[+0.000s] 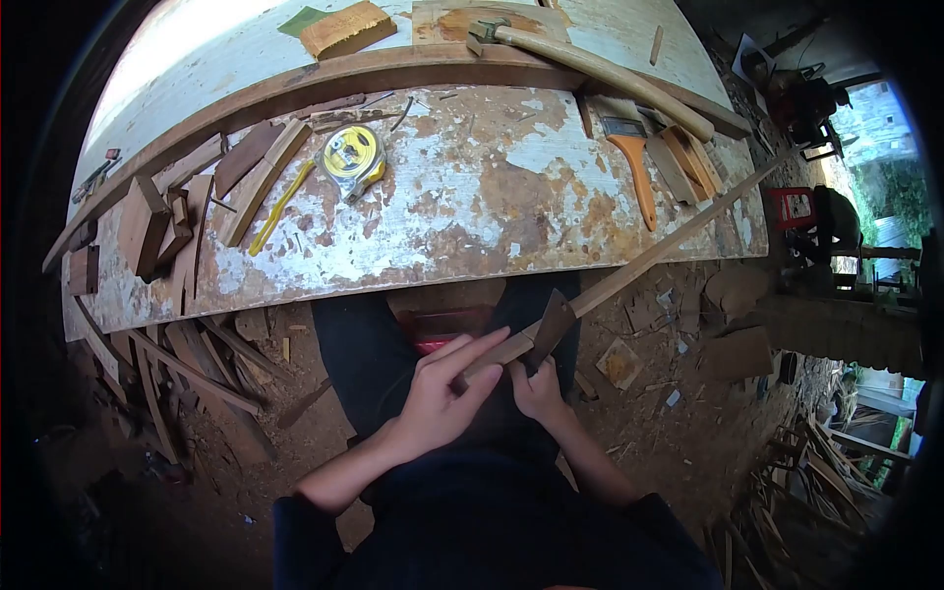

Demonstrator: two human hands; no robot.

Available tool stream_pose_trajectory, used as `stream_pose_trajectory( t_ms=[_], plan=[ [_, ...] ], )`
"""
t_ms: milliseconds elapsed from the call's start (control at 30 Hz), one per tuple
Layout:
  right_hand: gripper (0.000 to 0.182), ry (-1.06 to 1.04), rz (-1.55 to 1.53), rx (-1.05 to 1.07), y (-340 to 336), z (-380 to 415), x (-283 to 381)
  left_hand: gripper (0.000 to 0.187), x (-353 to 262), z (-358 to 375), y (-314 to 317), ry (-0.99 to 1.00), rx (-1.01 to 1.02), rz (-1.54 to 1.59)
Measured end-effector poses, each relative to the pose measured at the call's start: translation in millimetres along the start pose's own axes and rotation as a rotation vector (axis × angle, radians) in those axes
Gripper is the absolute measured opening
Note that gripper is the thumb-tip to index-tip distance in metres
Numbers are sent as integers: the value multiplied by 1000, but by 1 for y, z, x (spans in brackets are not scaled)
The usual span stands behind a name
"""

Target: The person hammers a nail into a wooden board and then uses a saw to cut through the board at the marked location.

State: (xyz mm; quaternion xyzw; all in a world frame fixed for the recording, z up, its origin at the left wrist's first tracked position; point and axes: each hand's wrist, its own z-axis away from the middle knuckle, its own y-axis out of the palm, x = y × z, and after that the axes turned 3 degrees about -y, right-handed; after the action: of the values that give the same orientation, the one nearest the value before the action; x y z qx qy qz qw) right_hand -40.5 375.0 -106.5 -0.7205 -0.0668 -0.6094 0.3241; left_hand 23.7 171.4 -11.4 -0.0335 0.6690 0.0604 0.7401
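Note:
My left hand (438, 398) is closed around the near end of a long, narrow wooden strip (639, 264), fingers along one side and thumb on the other. The strip slants up to the right, past the front edge of the workbench. Just beyond my left fingertips, a dark flat-bladed tool (554, 324) crosses the strip, its blade pointing upward. My right hand (539, 393) grips it from below, and its handle is hidden in my fingers. Both hands are over my lap, in front of the bench.
On the worn workbench (447, 231) lie a tape measure (352, 157), an orange-handled brush (634, 172), a hammer (600, 74) and a yellow-handled tool (282, 208). Wood blocks (146, 224) crowd its left end. Offcuts (231, 369) litter the floor; a red stool (793, 207) stands right.

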Motion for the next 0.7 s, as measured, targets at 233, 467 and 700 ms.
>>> stream_pose_trajectory(
  t_ms=[233, 467, 700],
  plan=[
    [20, 79, 20, 35, -11, 23, -5, 36, 10, -5, 5, -650, 296, 810],
    [40, 123, 94, 13, -23, 50, -4, 32, 7, -7, 18, -328, 19, 321],
    [30, -129, 397, -97, -17, 89, -41, 29, 0, -21, 0, -428, 196, 285]
  ],
)
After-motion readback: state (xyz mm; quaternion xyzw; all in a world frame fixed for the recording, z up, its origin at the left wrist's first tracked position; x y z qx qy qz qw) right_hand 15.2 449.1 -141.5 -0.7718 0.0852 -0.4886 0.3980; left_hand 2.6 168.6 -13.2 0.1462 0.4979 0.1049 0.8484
